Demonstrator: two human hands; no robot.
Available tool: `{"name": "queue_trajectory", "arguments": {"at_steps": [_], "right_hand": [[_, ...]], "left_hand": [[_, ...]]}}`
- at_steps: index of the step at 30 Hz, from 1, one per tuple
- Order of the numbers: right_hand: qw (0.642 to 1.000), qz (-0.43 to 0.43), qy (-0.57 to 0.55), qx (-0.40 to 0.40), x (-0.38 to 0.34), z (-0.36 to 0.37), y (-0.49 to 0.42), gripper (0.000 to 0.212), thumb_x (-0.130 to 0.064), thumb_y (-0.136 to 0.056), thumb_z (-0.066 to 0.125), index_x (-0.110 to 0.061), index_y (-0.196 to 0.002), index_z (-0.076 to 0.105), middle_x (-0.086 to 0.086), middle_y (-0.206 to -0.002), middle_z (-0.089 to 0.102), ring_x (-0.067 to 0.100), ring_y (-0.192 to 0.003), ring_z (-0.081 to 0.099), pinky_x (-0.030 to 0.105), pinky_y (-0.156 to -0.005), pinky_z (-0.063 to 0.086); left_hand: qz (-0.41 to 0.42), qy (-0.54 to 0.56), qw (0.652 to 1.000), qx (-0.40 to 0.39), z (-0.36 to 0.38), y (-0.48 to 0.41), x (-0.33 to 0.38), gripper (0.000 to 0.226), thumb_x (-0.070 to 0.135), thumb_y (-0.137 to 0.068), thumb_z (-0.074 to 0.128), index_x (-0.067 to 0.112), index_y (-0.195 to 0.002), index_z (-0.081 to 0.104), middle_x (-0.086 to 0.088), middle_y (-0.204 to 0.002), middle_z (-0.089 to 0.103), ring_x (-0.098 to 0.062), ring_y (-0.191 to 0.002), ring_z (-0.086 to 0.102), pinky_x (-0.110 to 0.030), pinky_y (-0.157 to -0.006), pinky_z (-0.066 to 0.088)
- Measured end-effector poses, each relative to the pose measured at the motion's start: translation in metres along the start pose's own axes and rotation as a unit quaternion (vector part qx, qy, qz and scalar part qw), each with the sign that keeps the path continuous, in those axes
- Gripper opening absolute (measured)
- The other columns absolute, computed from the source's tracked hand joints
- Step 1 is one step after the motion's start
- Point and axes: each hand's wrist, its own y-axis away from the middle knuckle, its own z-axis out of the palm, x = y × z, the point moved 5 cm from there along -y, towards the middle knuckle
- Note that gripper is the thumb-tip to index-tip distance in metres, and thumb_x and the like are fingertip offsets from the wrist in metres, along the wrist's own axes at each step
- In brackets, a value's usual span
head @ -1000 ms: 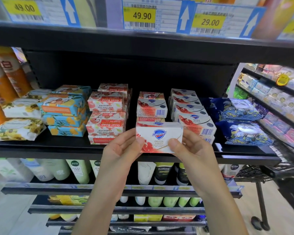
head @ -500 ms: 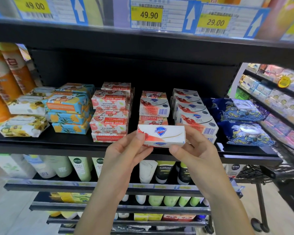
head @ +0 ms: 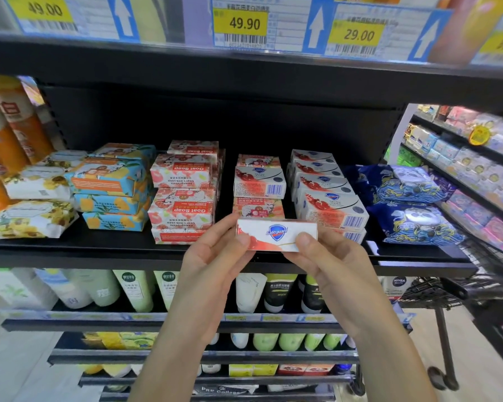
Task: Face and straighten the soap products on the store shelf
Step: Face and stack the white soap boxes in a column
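Observation:
A white Safeguard soap box point(head: 276, 235) is held level in front of the black shelf point(head: 99, 250), its narrow long side with the blue shield logo toward me. My left hand point(head: 212, 259) pinches its left end and my right hand point(head: 328, 256) pinches its right end. Behind it stand a small stack of Safeguard and pink boxes point(head: 259, 181) and a row of Safeguard boxes point(head: 328, 198) stepping back to the right. Goat Soap boxes point(head: 183, 195) are stacked to the left, their print upside down.
Blue and orange soap packs point(head: 114, 187) and floral white packs point(head: 32, 216) fill the shelf's left. Dark blue panda pouches point(head: 413, 204) lie at its right. Tubes stand on the lower shelf point(head: 134, 288). Price tags point(head: 240, 23) line the shelf above. A wire cart point(head: 436, 291) stands lower right.
Both hands have tipped the Safeguard box from its broad front face to its narrow long side and kept it in front of the middle stack.

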Motion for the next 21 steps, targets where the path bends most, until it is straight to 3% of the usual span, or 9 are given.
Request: {"name": "queue_trajectory", "arguments": {"at_steps": [5,8,11,14,18,21], "right_hand": [[0.999,-0.03,0.002,-0.032,0.002,-0.0053,-0.001,0.054,-0.007,-0.071,0.077,-0.022,-0.122,0.065,-0.003,-0.118,0.076,0.018,-0.108,0.073,0.023,-0.086,0.057],[0.998,-0.044,-0.003,-0.049,0.0032,-0.0058,-0.0019,0.062,-0.001,-0.072,0.076,-0.018,-0.13,0.063,0.0,-0.128,0.072,0.025,-0.115,0.07,0.029,-0.091,0.058],[0.996,-0.062,-0.005,-0.065,0.0037,-0.0064,-0.0025,0.069,0.004,-0.075,0.075,-0.014,-0.14,0.057,0.001,-0.136,0.067,0.028,-0.122,0.066,0.035,-0.097,0.057],[0.995,-0.062,-0.013,-0.071,0.003,-0.0056,-0.0015,0.076,0.004,-0.075,0.077,-0.016,-0.144,0.053,-0.002,-0.14,0.064,0.026,-0.125,0.064,0.033,-0.096,0.057],[0.996,-0.061,-0.01,-0.063,0.0018,-0.0056,-0.0011,0.078,0.004,-0.078,0.079,-0.021,-0.147,0.05,-0.005,-0.142,0.062,0.02,-0.126,0.064,0.029,-0.093,0.056],[0.998,-0.034,0.004,-0.047,0.0042,-0.0041,-0.0015,0.066,-0.018,-0.083,0.083,-0.023,-0.142,0.055,0.0,-0.133,0.068,0.021,-0.12,0.068,0.032,-0.092,0.059]], "left_hand": [[-0.014,0.009,1.0,0.015,-0.001,-0.0003,0.0009,0.05,0.031,-0.084,0.064,0.019,-0.133,0.065,-0.002,-0.12,0.075,-0.016,-0.115,0.069,-0.036,-0.099,0.051],[-0.029,0.008,0.999,0.013,-0.0003,-0.0004,-0.001,0.045,0.036,-0.087,0.06,0.009,-0.122,0.069,-0.007,-0.118,0.076,-0.021,-0.113,0.071,-0.041,-0.1,0.053],[-0.046,-0.013,0.999,0.0,0.0025,-0.0007,-0.0056,0.043,0.037,-0.087,0.06,0.006,-0.114,0.071,-0.011,-0.11,0.077,-0.025,-0.105,0.074,-0.037,-0.092,0.06],[-0.044,-0.02,0.999,-0.006,0.003,-0.0016,-0.0074,0.037,0.031,-0.087,0.062,0.006,-0.112,0.072,-0.012,-0.107,0.078,-0.025,-0.101,0.075,-0.032,-0.084,0.062],[-0.035,-0.022,0.999,-0.018,0.0018,-0.0028,-0.0073,0.042,0.027,-0.089,0.062,0.006,-0.124,0.067,-0.012,-0.113,0.077,-0.026,-0.106,0.073,-0.033,-0.088,0.061],[-0.025,-0.034,0.999,-0.027,0.0023,-0.0016,-0.0063,0.046,0.025,-0.089,0.062,0.007,-0.131,0.062,-0.011,-0.117,0.076,-0.026,-0.112,0.072,-0.037,-0.097,0.058]]}}
